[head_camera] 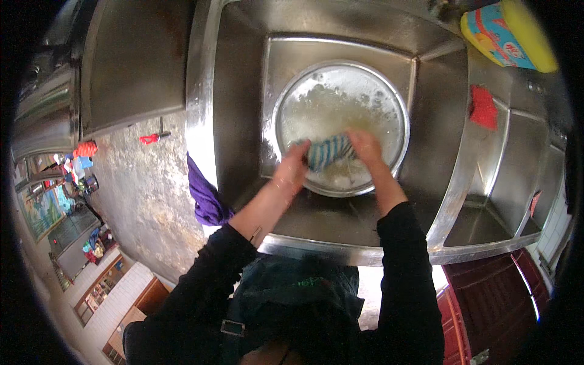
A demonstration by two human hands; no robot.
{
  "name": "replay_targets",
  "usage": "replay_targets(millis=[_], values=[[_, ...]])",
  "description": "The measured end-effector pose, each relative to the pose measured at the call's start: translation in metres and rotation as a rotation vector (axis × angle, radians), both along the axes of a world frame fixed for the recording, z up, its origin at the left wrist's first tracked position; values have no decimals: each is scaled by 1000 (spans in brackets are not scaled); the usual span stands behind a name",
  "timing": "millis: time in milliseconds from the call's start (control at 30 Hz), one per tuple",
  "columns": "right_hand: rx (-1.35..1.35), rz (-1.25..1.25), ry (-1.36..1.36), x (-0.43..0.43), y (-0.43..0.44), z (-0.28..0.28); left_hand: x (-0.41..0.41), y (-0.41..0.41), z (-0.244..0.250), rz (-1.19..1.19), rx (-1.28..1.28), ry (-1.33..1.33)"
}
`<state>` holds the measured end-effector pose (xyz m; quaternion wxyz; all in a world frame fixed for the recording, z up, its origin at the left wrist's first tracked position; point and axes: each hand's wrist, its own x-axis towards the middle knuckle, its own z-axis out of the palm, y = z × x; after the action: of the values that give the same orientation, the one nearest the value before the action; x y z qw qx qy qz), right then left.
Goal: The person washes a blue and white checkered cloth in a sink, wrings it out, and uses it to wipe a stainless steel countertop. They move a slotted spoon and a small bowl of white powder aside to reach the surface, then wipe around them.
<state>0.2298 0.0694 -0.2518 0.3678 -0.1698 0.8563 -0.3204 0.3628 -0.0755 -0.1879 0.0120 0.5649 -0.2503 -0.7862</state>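
A striped blue and pale cloth point(329, 151) is stretched between my two hands over a round metal basin point(406, 132). My left hand point(294, 162) grips its left end, and my right hand point(364, 145) grips its right end. Both hands are slightly blurred. Cloudy, foamy water point(335, 102) fills the basin, which stands on the floor of a stainless steel sink point(246, 114). Whether the cloth's lower edge touches the water I cannot tell.
A purple cloth point(203, 196) hangs over the sink's left rim. Right of the sink are a red cloth point(483, 107) on the divider and more steel basins point(483, 219). A yellow plastic container point(506, 39) with a blue label stands at the upper right.
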Motion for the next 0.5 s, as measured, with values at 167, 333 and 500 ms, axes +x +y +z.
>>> replay_targets(millis=[167,333,500], values=[[199,85,233,29,14,-83,32,-46,-23,188,-143,-138],[263,185,-90,35,6,-76,25,-24,-21,-144,24,-145],[-498,-191,-581,44,-28,25,-18,-11,-16,-66,281,-285]])
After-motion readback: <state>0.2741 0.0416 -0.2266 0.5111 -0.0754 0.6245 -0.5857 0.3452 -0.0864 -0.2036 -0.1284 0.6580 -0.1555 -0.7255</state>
